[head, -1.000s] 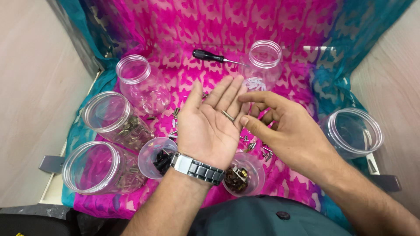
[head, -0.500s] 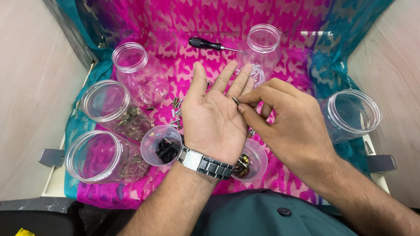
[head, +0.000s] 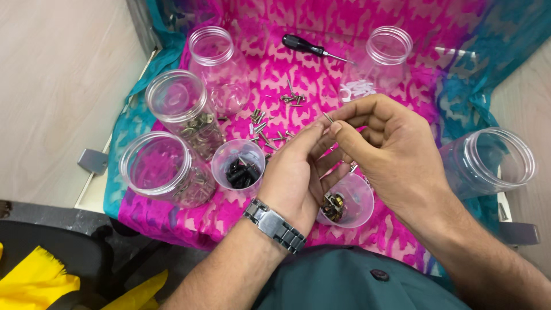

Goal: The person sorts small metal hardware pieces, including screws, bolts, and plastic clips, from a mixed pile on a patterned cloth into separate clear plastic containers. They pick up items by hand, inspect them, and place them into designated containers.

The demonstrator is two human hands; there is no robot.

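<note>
Right hand fingers pinched on a small screw, above the left hand, whose fingers are loosely curled, holding nothing visible. Screw sits mid-tabletop over the pink cloth. Weak pinch: screw may drop into the loose screws or small cup.

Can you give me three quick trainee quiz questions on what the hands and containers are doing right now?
1. True or false: the right hand pinches a small screw at its fingertips.
2. What lies in the small cup beside the left hand? A) dark parts B) white rings C) nothing
3. What tool lies at the far side of the pink cloth?

Key: 1 true; 2 A; 3 a black-handled screwdriver.
</note>
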